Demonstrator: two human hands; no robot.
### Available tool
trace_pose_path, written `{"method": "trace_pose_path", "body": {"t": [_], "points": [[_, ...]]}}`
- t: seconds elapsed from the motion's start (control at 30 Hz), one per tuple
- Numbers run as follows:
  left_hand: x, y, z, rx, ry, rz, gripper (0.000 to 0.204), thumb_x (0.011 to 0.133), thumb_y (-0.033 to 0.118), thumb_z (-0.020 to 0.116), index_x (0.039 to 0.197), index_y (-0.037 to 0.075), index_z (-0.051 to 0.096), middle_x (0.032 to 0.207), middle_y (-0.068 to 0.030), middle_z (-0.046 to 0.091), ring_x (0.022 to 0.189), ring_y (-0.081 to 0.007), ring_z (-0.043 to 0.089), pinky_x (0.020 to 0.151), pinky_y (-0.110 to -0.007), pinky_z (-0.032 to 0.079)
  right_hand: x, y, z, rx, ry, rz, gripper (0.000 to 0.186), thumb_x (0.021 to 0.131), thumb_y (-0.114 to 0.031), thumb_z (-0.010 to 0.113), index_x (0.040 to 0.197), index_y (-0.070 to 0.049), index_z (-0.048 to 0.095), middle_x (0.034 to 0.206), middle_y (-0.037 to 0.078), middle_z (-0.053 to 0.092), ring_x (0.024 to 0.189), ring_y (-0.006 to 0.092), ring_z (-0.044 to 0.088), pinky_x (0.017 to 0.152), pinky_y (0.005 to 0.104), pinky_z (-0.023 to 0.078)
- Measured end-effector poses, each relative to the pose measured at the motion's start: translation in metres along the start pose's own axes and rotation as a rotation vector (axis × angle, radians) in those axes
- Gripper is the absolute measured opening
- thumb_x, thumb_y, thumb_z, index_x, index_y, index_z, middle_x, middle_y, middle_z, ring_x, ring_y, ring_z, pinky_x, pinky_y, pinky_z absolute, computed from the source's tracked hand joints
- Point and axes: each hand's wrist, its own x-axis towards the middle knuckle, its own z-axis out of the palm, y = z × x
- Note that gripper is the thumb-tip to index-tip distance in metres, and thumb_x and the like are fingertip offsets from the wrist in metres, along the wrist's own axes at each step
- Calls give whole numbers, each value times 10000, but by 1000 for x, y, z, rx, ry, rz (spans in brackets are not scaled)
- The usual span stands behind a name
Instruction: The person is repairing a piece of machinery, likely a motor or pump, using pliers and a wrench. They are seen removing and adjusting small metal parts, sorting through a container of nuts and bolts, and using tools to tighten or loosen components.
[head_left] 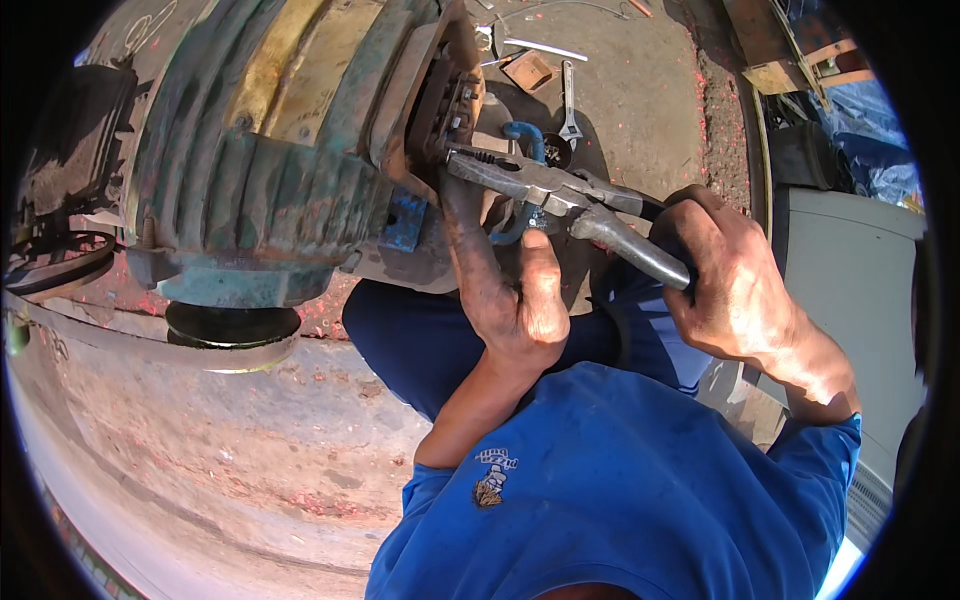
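A large electric motor with a ribbed, worn green housing fills the upper left. Its rusty terminal box is uncovered, with a row of studs showing inside. My right hand is closed around the handles of metal pliers, whose jaws point left and lie at the lower edge of that box. Below the jaws is my left hand, thumb raised and apart. One of its fingers stretches up to the box, where the tip is hidden; the other fingers are mostly out of sight.
Beyond the pliers an adjustable wrench lies on the ground beside a small brown box and a metal rod. A bent blue bar rises behind the pliers. Below the motor sits a belt pulley. At right stands a grey cabinet.
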Motion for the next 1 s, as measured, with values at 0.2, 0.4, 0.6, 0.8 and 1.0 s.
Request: {"method": "trace_pose_path", "body": {"t": [0.2, 0.4, 0.6, 0.8, 1.0], "points": [[2, -4, 0, 71, 26, 99, 526, 948, 191, 500, 1349, -143, 435, 1408, -272, 433, 1298, -363, 440, 1083, -435, 344, 1, 11, -1, 229, -104, 23, 298, 598, 99, 552, 888, 31, 539, 727, 198, 540, 698, 419, 564, 643, 452, 457], [2, -4, -4, 34, -13, 73, 609, 937, 174, 478, 1419, -152, 299, 1447, -302, 364, 1291, -362, 452, 1063, -423, 381, 5, 8, -9, 298, -235, 64, 207, 645, 60, 571, 842, 35, 514, 630, 218, 524, 652, 451, 570, 590, 472, 451], [3, 3, 2, 35, -32, 39, 678, 936, 82, 468, 1491, -140, 147, 1510, -287, 282, 1331, -341, 415, 1073, -403, 380, 5, 13, -12, 457, -353, 176, 186, 685, 48, 555, 869, 50, 527, 644, 224, 550, 652, 406, 614, 590, 458, 459], [2, 1, 5, 36, 82, -30, 691, 935, 212, 501, 1477, -122, 233, 1414, -248, 435, 1275, -305, 469, 1071, -394, 371, 17, 14, -21, 605, -520, 290, 174, 745, 14, 556, 915, 52, 552, 679, 221, 591, 652, 347, 641, 608, 438, 481], [2, -9, -19, 590, 322, 383, 495, 881, 130, 708, 1251, -89, 464, 1173, -191, 552, 982, -257, 605, 820, -329, 527, -2, 74, 14, 891, -354, 107, 264, 764, 55, 538, 1012, -7, 608, 827, 72, 599, 766, 144, 571, 703, 307, 462]]}}
